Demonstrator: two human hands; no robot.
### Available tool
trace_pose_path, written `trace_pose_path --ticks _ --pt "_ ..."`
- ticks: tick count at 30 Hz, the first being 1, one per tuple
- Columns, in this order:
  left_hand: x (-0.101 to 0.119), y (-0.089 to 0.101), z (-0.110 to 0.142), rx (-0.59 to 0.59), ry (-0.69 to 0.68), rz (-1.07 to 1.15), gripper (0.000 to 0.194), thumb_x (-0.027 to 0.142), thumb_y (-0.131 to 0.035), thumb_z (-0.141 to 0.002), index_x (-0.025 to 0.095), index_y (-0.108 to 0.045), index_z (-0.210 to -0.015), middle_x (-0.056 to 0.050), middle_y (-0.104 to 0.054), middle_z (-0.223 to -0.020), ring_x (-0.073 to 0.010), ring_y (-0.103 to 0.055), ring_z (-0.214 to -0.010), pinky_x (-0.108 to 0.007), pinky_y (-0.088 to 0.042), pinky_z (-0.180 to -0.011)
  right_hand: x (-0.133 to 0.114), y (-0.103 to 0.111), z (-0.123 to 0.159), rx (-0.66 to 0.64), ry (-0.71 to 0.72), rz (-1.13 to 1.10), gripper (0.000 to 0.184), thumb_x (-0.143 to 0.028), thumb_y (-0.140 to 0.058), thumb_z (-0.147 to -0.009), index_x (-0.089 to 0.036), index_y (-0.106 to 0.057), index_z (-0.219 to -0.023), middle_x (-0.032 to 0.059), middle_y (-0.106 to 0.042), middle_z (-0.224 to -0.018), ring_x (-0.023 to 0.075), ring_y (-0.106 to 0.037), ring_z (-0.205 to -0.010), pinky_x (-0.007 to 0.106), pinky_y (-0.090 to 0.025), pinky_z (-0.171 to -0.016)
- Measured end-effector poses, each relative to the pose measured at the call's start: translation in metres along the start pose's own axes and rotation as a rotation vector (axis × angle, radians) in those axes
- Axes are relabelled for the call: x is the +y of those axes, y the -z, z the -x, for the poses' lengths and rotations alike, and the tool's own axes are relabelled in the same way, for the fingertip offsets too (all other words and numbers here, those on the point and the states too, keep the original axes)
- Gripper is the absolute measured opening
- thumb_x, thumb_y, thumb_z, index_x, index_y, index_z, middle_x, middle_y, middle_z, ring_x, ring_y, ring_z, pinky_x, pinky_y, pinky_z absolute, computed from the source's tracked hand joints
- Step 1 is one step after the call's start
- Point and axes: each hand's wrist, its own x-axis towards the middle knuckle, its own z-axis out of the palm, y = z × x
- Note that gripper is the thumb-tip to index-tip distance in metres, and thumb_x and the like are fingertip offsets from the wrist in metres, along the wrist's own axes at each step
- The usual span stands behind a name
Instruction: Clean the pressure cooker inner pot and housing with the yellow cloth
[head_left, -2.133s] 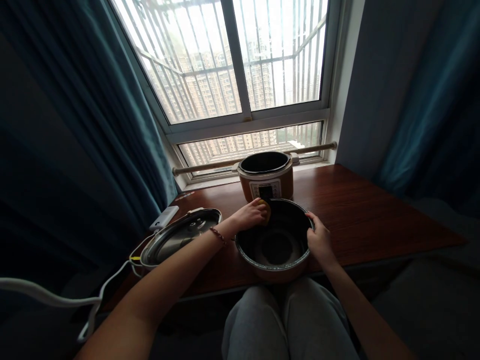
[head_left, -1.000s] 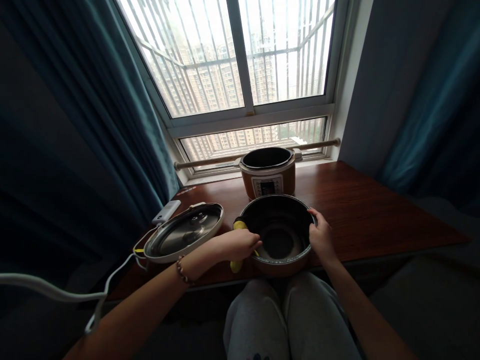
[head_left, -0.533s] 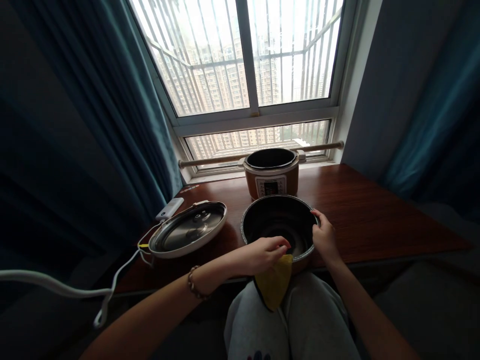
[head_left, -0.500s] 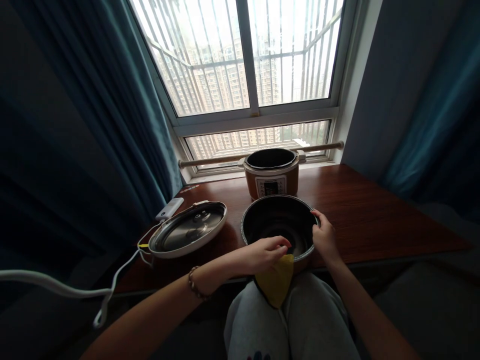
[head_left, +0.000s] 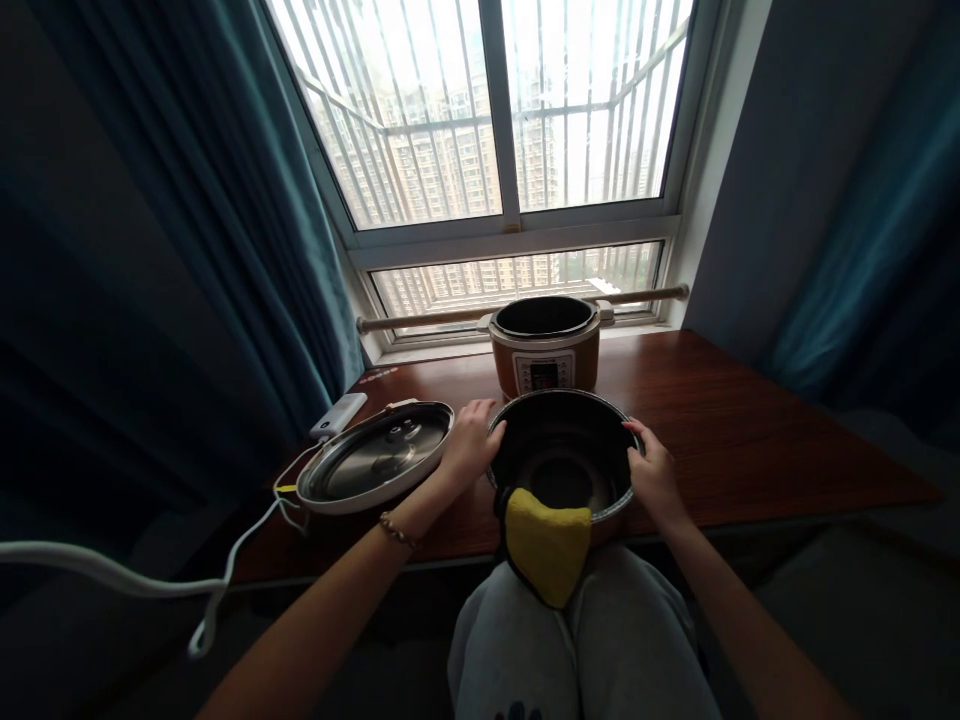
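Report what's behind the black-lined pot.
Behind the black-lined pot stands a brown electric cooker, control panel showing, the window beyond. The pot's rim hides the cooker's bottom front edge; whether they touch is hidden.

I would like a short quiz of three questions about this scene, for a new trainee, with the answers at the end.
1. True or false: the lid covers the pot.
2. Choose one. The yellow cloth hangs at:
A) the pot's far rim
B) the lid
C) the pot's near rim
3. Which hand grips the pot's rim on the side away from the lid?

Key:
1. False; the lid lies beside the pot, which is open.
2. C
3. The right hand.
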Motion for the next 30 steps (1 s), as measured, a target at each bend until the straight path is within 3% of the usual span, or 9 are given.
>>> trace_pose_path --ticks 3,7,8,12,15,19,25,27,30 --pt "-0.023 -0.022 -0.015 0.002 0.040 0.020 0.040 0.025 -0.051 -0.079 0.012 -0.051 -0.117 -0.016 -0.052 -0.125 -0.0278 -0.043 -0.120 -0.041 -0.032 -0.102 -0.008 0.006 -0.002 -0.026 0.079 0.132 0.041 -0.026 -0.042 -0.078 -0.011 -0.056 -0.114 0.0153 -0.056 -0.122 0.0254 -0.049 -0.116 0.043 -0.037 -0.099" --pt "-0.031 -0.038 -0.023 -0.040 0.069 0.095 0.031 0.025 -0.040 -0.085 0.014 -0.057 -0.108 -0.013 -0.060 -0.116 -0.0241 -0.053 -0.111 -0.037 -0.038 -0.096 -0.047 0.012 0.007 -0.061 0.318 0.299 0.040 -0.032 -0.040 -0.085 -0.010 -0.057 -0.114 0.0165 -0.049 -0.130 0.0266 -0.039 -0.126 0.042 -0.032 -0.103" --pt "-0.031 -0.039 -0.023 -0.048 0.073 0.117 0.030 0.025 -0.037 -0.087 0.015 -0.059 -0.106 -0.011 -0.062 -0.112 -0.0228 -0.055 -0.107 -0.035 -0.040 -0.093 -0.061 0.011 0.013 -0.141 0.350 0.306 0.038 -0.032 -0.038 -0.087 -0.012 -0.058 -0.113 0.0148 -0.053 -0.126 0.0250 -0.044 -0.122 0.040 -0.034 -0.101" --pt "-0.034 -0.043 -0.020 -0.063 0.095 0.199 0.033 0.026 -0.032 -0.088 0.016 -0.061 -0.102 -0.008 -0.067 -0.101 -0.0205 -0.060 -0.096 -0.032 -0.045 -0.084 -0.113 -0.008 0.043 -0.667 0.303 0.399 0.039 -0.038 -0.033 -0.091 -0.015 -0.062 -0.104 0.0128 -0.068 -0.098 0.0225 -0.063 -0.094 0.031 -0.045 -0.082" --pt "-0.038 -0.045 -0.020 -0.060 0.105 0.242 0.033 0.027 -0.032 -0.088 0.016 -0.060 -0.101 -0.007 -0.067 -0.099 -0.0196 -0.061 -0.093 -0.030 -0.045 -0.083 -0.133 -0.030 0.060 -0.879 0.279 0.571 0.049 -0.051 -0.035 -0.088 -0.013 -0.063 -0.097 0.0151 -0.069 -0.087 0.0272 -0.066 -0.082 0.032 -0.047 -0.069" --pt "-0.042 -0.046 -0.022 -0.057 0.117 0.271 0.032 0.027 -0.033 -0.087 0.016 -0.060 -0.101 -0.007 -0.067 -0.100 -0.0194 -0.060 -0.093 -0.030 -0.045 -0.083 -0.132 -0.041 0.068 -0.900 0.332 0.729 0.047 -0.049 -0.035 -0.088 -0.013 -0.066 -0.088 0.0152 -0.069 -0.083 0.0271 -0.066 -0.074 0.032 -0.046 -0.063" --pt "-0.045 -0.047 -0.022 -0.069 0.139 0.281 0.030 0.025 -0.037 -0.086 0.016 -0.060 -0.103 -0.008 -0.067 -0.098 -0.0205 -0.060 -0.091 -0.031 -0.045 -0.081 -0.116 -0.017 0.048 -1.002 0.378 0.710 0.053 -0.042 -0.029 -0.091 -0.015 -0.070 -0.072 0.0131 -0.069 -0.072 0.0230 -0.065 -0.065 0.029 -0.044 -0.060" --pt "-0.044 -0.046 -0.021 -0.074 0.141 0.283 0.030 0.025 -0.037 -0.086 0.017 -0.060 -0.103 -0.007 -0.067 -0.097 -0.0205 -0.061 -0.090 -0.031 -0.045 -0.080 -0.110 -0.006 0.032 -1.091 0.349 0.643 0.051 -0.043 -0.033 -0.089 -0.017 -0.070 -0.066 0.0089 -0.067 -0.064 0.0192 -0.062 -0.058 0.027 -0.042 -0.057" --pt "-0.044 -0.046 -0.021 -0.077 0.145 0.281 0.030 0.026 -0.037 -0.086 0.017 -0.060 -0.103 -0.007 -0.068 -0.094 -0.0204 -0.061 -0.088 -0.031 -0.046 -0.079 -0.101 0.005 0.003 -1.274 0.191 0.597 0.043 -0.039 -0.046 -0.084 -0.017 -0.066 -0.053 0.0013 -0.058 -0.049 0.0120 -0.050 -0.042 0.024 -0.038 -0.050"
